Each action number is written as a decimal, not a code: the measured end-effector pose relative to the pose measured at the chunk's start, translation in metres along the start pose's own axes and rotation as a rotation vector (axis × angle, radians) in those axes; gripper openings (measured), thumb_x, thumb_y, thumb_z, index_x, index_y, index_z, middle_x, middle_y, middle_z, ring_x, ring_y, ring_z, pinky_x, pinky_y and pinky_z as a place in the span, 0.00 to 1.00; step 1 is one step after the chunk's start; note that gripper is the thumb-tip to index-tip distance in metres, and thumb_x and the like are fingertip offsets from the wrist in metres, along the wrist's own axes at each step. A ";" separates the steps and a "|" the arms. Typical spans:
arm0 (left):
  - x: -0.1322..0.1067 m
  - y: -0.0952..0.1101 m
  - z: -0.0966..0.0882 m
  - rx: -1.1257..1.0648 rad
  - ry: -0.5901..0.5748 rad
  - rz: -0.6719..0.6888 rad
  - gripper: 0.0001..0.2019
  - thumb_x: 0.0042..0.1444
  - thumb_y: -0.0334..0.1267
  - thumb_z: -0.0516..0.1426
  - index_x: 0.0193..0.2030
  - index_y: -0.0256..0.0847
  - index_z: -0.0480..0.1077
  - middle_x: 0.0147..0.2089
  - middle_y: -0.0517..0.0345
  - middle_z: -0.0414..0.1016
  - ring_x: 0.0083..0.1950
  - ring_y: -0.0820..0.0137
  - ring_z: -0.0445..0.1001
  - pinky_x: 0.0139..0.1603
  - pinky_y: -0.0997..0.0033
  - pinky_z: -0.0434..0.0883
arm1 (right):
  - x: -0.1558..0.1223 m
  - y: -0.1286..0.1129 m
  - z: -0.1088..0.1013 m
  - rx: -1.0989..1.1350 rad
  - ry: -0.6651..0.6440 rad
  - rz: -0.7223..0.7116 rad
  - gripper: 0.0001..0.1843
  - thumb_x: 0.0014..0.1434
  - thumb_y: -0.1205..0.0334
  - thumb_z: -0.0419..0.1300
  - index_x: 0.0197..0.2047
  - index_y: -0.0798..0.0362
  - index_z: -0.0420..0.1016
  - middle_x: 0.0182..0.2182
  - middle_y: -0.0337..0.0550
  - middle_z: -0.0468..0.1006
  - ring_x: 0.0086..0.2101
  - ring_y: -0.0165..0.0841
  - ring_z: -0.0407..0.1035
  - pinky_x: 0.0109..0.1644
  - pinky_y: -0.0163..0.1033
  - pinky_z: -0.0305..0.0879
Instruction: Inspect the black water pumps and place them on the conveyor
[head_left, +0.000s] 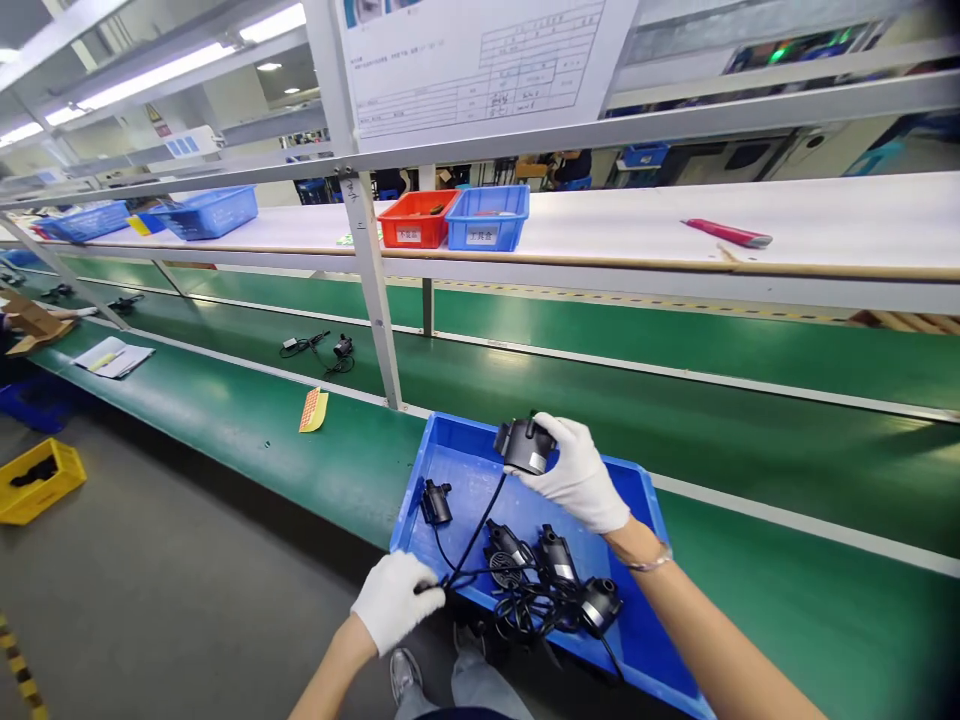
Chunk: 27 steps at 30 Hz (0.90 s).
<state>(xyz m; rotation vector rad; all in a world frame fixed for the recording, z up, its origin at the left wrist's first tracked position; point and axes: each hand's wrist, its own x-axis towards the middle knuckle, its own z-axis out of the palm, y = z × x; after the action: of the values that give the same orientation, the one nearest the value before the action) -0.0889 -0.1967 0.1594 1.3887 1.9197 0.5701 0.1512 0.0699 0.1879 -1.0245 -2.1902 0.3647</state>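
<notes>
A black pump-like unit [526, 446] with a silver label is gripped in my gloved right hand [581, 475], raised over the far part of a blue bin [465, 440]. Its black cable [480, 525] runs down toward my left hand [397, 600], whose gloved fingers are closed on black cable at the bin's near left edge. Inside the bin, one similar black unit [436, 502] lies at the left. Several more, such as this one [556, 555], lie in a heap with tangled cables [529, 605] at the near side.
On the green bench [352, 440] lies a yellow-orange label sheet [313, 410]. Another corded black unit [343, 347] rests beyond the rail. The shelf above carries a red bin [417, 220], a blue bin [487, 218] and a red cutter [726, 233]. A metal post [373, 290] stands behind the bench.
</notes>
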 end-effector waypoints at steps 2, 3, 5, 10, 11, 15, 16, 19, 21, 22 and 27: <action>-0.003 0.013 -0.015 -0.157 0.006 -0.007 0.10 0.56 0.49 0.62 0.33 0.45 0.77 0.34 0.56 0.77 0.43 0.61 0.73 0.47 0.65 0.67 | 0.011 -0.053 -0.026 0.069 0.008 -0.242 0.46 0.51 0.44 0.73 0.66 0.48 0.60 0.57 0.56 0.67 0.55 0.51 0.68 0.60 0.57 0.70; -0.004 0.021 -0.022 -0.312 0.000 -0.028 0.12 0.58 0.50 0.61 0.36 0.45 0.78 0.35 0.56 0.77 0.43 0.61 0.74 0.47 0.65 0.68 | 0.013 -0.080 -0.036 0.106 -0.003 -0.363 0.41 0.53 0.47 0.72 0.65 0.46 0.61 0.56 0.53 0.69 0.54 0.48 0.69 0.58 0.54 0.72; -0.010 0.036 -0.036 -0.673 -0.028 -0.069 0.15 0.60 0.52 0.60 0.42 0.43 0.79 0.37 0.54 0.78 0.44 0.61 0.75 0.46 0.65 0.70 | 0.010 -0.130 -0.046 0.170 -0.043 -0.578 0.40 0.56 0.52 0.70 0.68 0.43 0.58 0.55 0.51 0.71 0.51 0.44 0.72 0.54 0.50 0.74; -0.039 0.048 -0.059 -1.036 0.001 -0.099 0.23 0.62 0.56 0.59 0.52 0.39 0.77 0.42 0.51 0.79 0.42 0.63 0.77 0.44 0.61 0.75 | -0.011 -0.197 -0.028 0.290 -0.150 -0.747 0.49 0.55 0.59 0.70 0.73 0.42 0.51 0.55 0.55 0.72 0.49 0.47 0.74 0.51 0.54 0.76; -0.045 0.048 -0.062 -1.080 0.011 -0.105 0.24 0.62 0.57 0.59 0.53 0.39 0.76 0.42 0.50 0.80 0.42 0.62 0.78 0.44 0.61 0.75 | -0.015 -0.199 -0.021 0.352 -0.201 -0.667 0.51 0.54 0.55 0.72 0.74 0.42 0.49 0.57 0.56 0.72 0.52 0.50 0.74 0.53 0.57 0.75; -0.061 0.054 -0.074 -1.376 0.049 -0.122 0.28 0.61 0.61 0.58 0.53 0.38 0.76 0.42 0.48 0.80 0.39 0.63 0.79 0.40 0.62 0.78 | -0.042 -0.197 0.001 0.785 -0.454 -0.074 0.49 0.64 0.31 0.57 0.78 0.44 0.44 0.68 0.59 0.66 0.65 0.51 0.66 0.67 0.63 0.65; -0.062 0.058 -0.079 -1.547 0.055 -0.138 0.29 0.61 0.62 0.58 0.53 0.38 0.76 0.43 0.48 0.80 0.38 0.65 0.79 0.39 0.64 0.78 | -0.052 -0.197 0.004 0.868 -0.567 0.037 0.44 0.68 0.31 0.49 0.77 0.44 0.46 0.70 0.57 0.64 0.67 0.48 0.63 0.70 0.62 0.61; -0.062 0.074 -0.093 -2.130 0.085 -0.233 0.31 0.65 0.64 0.52 0.48 0.34 0.76 0.41 0.47 0.79 0.38 0.69 0.79 0.40 0.70 0.79 | -0.086 -0.206 0.007 0.924 -0.927 0.162 0.34 0.70 0.34 0.45 0.68 0.45 0.67 0.66 0.52 0.71 0.64 0.47 0.67 0.69 0.56 0.63; -0.063 0.083 -0.099 -2.344 0.134 -0.304 0.32 0.68 0.63 0.48 0.43 0.32 0.76 0.40 0.45 0.78 0.40 0.68 0.79 0.44 0.71 0.79 | -0.108 -0.218 0.007 0.854 -0.978 0.220 0.25 0.66 0.35 0.54 0.51 0.44 0.77 0.50 0.48 0.82 0.50 0.47 0.75 0.56 0.50 0.73; -0.065 0.086 -0.100 -2.393 0.152 -0.323 0.31 0.69 0.62 0.47 0.42 0.32 0.76 0.39 0.44 0.78 0.42 0.67 0.79 0.47 0.70 0.79 | -0.117 -0.224 0.006 0.817 -0.938 0.266 0.21 0.64 0.36 0.57 0.41 0.44 0.77 0.40 0.45 0.82 0.41 0.44 0.75 0.48 0.47 0.74; -0.079 0.089 -0.088 -2.457 -0.051 -0.270 0.32 0.68 0.61 0.46 0.44 0.31 0.75 0.39 0.44 0.78 0.41 0.65 0.79 0.51 0.64 0.76 | -0.134 -0.240 -0.007 0.812 -0.758 0.446 0.29 0.62 0.33 0.58 0.24 0.46 0.56 0.23 0.35 0.64 0.25 0.34 0.58 0.29 0.39 0.62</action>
<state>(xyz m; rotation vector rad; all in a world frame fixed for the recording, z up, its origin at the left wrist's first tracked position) -0.0826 -0.2372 0.3018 -0.5000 0.1939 1.6346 0.0808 -0.1880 0.2525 -0.9495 -2.0102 1.9179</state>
